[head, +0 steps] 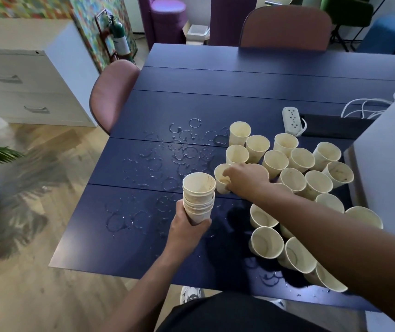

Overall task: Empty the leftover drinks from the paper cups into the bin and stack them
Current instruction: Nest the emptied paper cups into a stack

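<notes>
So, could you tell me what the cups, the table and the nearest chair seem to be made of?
The cups look like matte cream paper: thin walls, rolled rims, brown stains inside. The table seems to be painted or laminated board, dark blue with a satin sheen; seams run across it and water beads in rings on top. The chair looks like a moulded pink shell, perhaps plastic or fabric-covered; I cannot tell which.

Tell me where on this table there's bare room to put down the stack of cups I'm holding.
The table's far half, between the pink chair and the power strip, is bare and dry. Left of the stack is open but marked with wet rings. The right side is crowded with loose cups.
</notes>
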{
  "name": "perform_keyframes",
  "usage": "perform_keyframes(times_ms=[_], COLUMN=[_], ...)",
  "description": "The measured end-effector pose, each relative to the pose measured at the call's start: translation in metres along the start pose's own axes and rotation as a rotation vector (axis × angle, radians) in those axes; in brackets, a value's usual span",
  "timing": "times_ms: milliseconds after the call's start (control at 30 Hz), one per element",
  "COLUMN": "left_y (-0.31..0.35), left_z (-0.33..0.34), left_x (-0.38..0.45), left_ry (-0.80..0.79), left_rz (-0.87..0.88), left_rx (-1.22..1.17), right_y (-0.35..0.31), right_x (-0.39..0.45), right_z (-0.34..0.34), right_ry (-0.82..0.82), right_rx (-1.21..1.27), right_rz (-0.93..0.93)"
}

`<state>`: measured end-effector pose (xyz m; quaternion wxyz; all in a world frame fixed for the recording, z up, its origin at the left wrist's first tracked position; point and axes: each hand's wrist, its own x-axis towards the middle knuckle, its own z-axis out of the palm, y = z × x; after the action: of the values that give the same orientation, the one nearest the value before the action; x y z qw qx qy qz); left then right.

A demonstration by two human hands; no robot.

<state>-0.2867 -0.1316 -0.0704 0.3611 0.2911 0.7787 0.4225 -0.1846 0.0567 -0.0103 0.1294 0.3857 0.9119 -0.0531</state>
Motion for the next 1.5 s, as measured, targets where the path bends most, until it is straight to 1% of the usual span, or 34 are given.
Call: perform_keyframes(times_ms=[167, 267, 333, 467, 567, 633, 700, 767, 833, 933, 1100, 1167, 1200, 1233, 1267, 1300, 1333, 1367, 1400, 1500], left_y=[-0.005, -0.007, -0.009, -0.007, -0.005, -0.003, -0.002, 0.001, 0.003, 0.005, 0.013, 0.011, 0.009, 0.007, 0.005, 0.004, 0.003, 0.002, 0.001, -0.001], left_z=[-0.004, -0.006, -0.006, -0.005, -0.002, 0.001, 0.004, 0.007, 0.009, 0.012, 0.014, 0.012, 0.011, 0.01, 0.008, 0.007, 0.005, 0.004, 0.003, 0.0], left_x=[-0.004, -0.005, -0.005, -0.004, -0.002, 0.0, 0.004, 0.006, 0.006, 0.007, 0.005, 0.004, 0.004, 0.004, 0.004, 0.005, 0.005, 0.004, 0.004, 0.002], left_ry=[0.004, 0.014, 0.011, -0.027, -0.047, -0.055, -0.062, -0.07, -0.078, -0.077, -0.08, -0.072, -0.065, -0.056, -0.045, -0.036, -0.031, -0.029, -0.029, -0.026], left_rz=[-0.007, -0.012, -0.018, -0.022, -0.016, -0.025, -0.032, -0.023, -0.021, -0.01, 0.024, 0.025, 0.022, 0.014, 0.007, 0.003, 0.001, 0.0, -0.002, -0.003], left_rx=[-0.017, -0.022, -0.021, -0.012, -0.006, -0.004, 0.0, 0.015, 0.02, 0.031, 0.049, 0.048, 0.044, 0.037, 0.027, 0.021, 0.016, 0.011, 0.007, 0.002], right_y=[-0.001, 0.0, 0.001, 0.003, 0.004, 0.004, 0.003, 0.001, 0.001, 0.001, -0.008, -0.009, -0.009, -0.007, -0.003, 0.002, 0.007, 0.013, 0.017, 0.025], right_x=[0.008, 0.007, 0.004, -0.011, -0.028, -0.039, -0.05, -0.058, -0.064, -0.065, -0.059, -0.059, -0.058, -0.054, -0.047, -0.037, -0.027, -0.018, -0.009, 0.011], right_z=[0.01, 0.007, -0.006, -0.044, -0.066, -0.075, -0.08, -0.082, -0.084, -0.081, -0.061, -0.061, -0.063, -0.064, -0.063, -0.061, -0.057, -0.052, -0.047, -0.033], right_ry=[0.006, 0.066, 0.144, 0.409, 0.574, 0.653, 0.68, 0.653, 0.544, 0.337, 0.08, 0.014, 0.023, 0.071, 0.149, 0.235, 0.297, 0.317, 0.295, 0.132], right_rx=[-0.045, 0.021, 0.112, 0.381, 0.492, 0.537, 0.571, 0.55, 0.502, 0.482, 0.412, 0.472, 0.568, 0.68, 0.773, 0.808, 0.779, 0.709, 0.622, 0.371], right_rz=[-0.002, 0.0, -0.002, -0.039, -0.099, -0.147, -0.198, -0.257, -0.308, -0.311, -0.288, -0.29, -0.271, -0.235, -0.18, -0.11, -0.043, 0.01, 0.041, 0.082])
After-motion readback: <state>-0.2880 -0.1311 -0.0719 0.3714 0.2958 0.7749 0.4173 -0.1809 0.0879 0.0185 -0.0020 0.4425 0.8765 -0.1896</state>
